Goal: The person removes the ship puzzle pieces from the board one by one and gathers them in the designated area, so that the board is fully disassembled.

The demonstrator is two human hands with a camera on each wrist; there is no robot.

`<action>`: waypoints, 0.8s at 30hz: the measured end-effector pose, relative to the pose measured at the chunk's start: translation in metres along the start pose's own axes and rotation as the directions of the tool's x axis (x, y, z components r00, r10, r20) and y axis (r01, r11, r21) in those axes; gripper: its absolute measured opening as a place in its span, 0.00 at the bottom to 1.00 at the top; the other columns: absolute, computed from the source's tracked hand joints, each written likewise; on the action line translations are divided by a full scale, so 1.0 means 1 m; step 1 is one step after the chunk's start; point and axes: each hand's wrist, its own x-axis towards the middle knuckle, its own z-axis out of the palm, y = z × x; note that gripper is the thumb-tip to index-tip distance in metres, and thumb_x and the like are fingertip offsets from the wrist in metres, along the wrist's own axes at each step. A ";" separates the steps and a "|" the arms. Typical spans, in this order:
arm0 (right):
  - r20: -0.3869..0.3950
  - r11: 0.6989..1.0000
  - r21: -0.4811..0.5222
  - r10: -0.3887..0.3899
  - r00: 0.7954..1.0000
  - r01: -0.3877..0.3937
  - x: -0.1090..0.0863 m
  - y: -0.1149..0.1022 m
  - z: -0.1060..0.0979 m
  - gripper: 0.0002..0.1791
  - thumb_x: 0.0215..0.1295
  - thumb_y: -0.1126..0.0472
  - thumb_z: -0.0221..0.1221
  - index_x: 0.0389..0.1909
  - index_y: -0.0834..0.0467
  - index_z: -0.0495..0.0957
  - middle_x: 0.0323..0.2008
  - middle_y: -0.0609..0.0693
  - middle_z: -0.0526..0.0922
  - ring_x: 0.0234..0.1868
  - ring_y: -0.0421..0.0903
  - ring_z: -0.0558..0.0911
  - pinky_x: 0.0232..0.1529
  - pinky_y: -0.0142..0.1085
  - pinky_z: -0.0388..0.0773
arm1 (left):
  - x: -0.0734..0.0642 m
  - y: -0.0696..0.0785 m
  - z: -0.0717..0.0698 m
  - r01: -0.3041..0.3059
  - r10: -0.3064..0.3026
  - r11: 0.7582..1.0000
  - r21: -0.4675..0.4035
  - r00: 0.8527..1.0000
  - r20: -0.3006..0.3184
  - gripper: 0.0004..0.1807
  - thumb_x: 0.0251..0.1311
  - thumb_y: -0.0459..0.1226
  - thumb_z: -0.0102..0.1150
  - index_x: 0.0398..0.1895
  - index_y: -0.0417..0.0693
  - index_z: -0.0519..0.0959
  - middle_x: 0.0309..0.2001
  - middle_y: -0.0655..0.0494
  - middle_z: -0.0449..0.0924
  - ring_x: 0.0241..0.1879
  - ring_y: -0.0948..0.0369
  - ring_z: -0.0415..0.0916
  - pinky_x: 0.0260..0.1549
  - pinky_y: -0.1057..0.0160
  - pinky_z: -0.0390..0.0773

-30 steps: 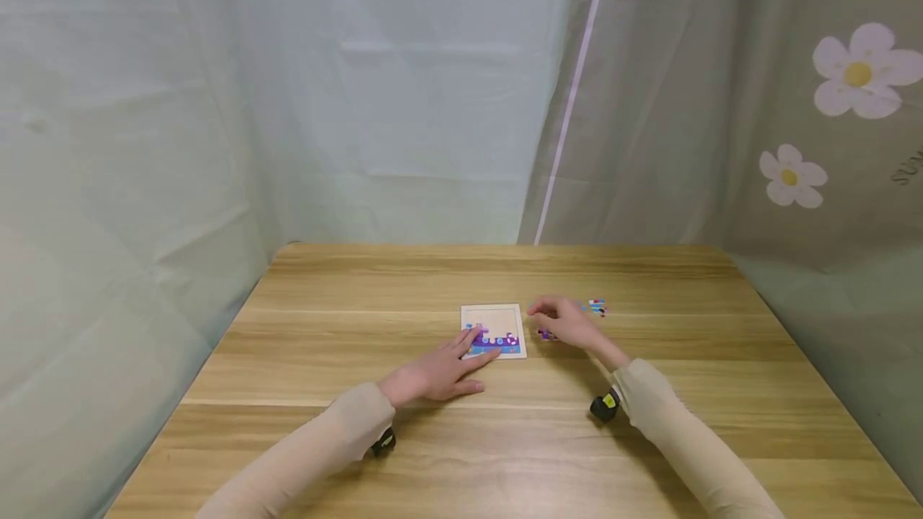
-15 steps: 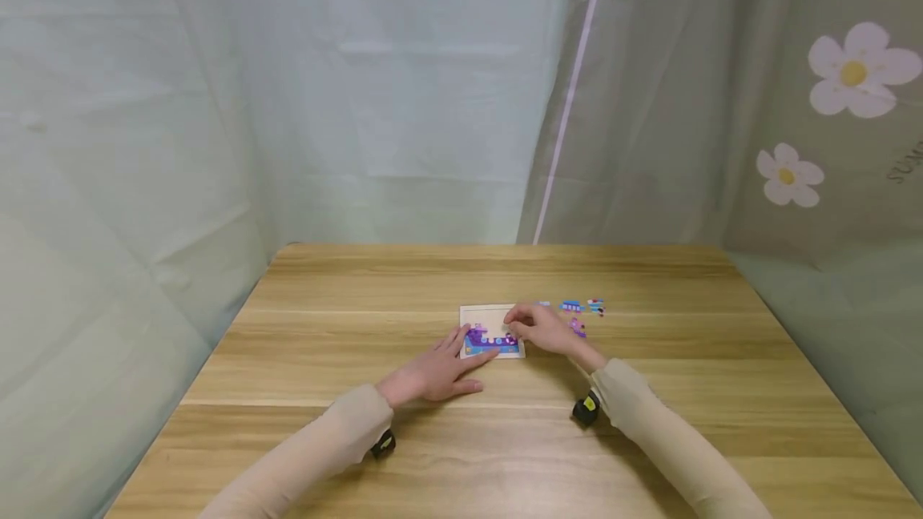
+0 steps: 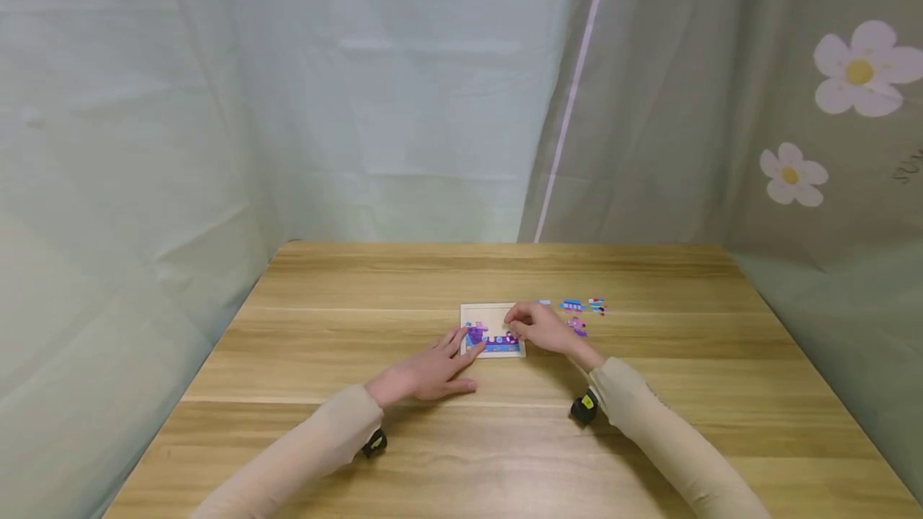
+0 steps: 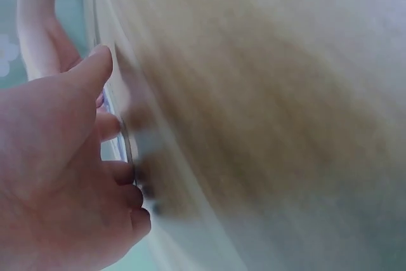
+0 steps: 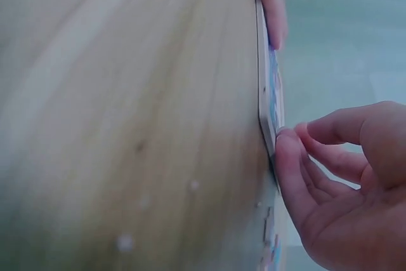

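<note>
A square jigsaw puzzle tray with a pale bare upper area lies mid-table. Purple and blue pieces fill its lower part. My left hand rests at the tray's lower left corner with fingers spread; in the left wrist view, the left hand shows its palm side. Over the tray's right side, my right hand pinches a small puzzle piece, mostly hidden by the fingers. In the right wrist view, the right hand has thumb and fingertips close together at the tray's edge.
Several loose puzzle pieces lie right of the tray: a blue one, a multicoloured one and a purple one. A wooden table bears everything. Curtains hang behind it and at its sides.
My right hand has moved left from the loose pieces to the tray's right side, uncovering pieces beside it. My left hand has drawn back slightly to the left.
</note>
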 end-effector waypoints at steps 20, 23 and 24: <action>0.061 0.995 -0.096 -0.018 0.998 0.024 0.024 -0.014 0.026 0.14 0.61 0.66 0.64 0.48 0.61 0.79 0.36 0.52 0.83 0.36 0.41 0.81 0.38 0.33 0.79 | -0.001 0.003 0.001 0.005 -0.005 1.000 0.005 1.000 0.021 0.39 0.70 0.57 0.43 0.78 0.54 0.47 0.76 0.34 0.38 0.76 0.41 0.40 0.72 0.45 0.54; 0.073 0.995 -0.100 -0.013 0.997 0.020 0.025 -0.015 0.027 0.14 0.60 0.66 0.64 0.48 0.61 0.78 0.35 0.53 0.81 0.35 0.42 0.80 0.37 0.33 0.78 | -0.001 0.004 0.002 0.007 -0.007 1.000 -0.004 1.000 0.017 0.39 0.70 0.57 0.44 0.77 0.53 0.48 0.75 0.31 0.38 0.76 0.40 0.40 0.72 0.44 0.53; 0.073 0.995 -0.098 -0.006 0.997 0.013 0.025 -0.016 0.027 0.14 0.60 0.66 0.64 0.47 0.61 0.78 0.35 0.52 0.81 0.35 0.42 0.79 0.36 0.33 0.78 | -0.001 0.004 0.002 0.009 -0.009 1.000 -0.003 1.000 0.018 0.39 0.70 0.56 0.44 0.78 0.53 0.48 0.75 0.30 0.37 0.76 0.40 0.39 0.72 0.44 0.52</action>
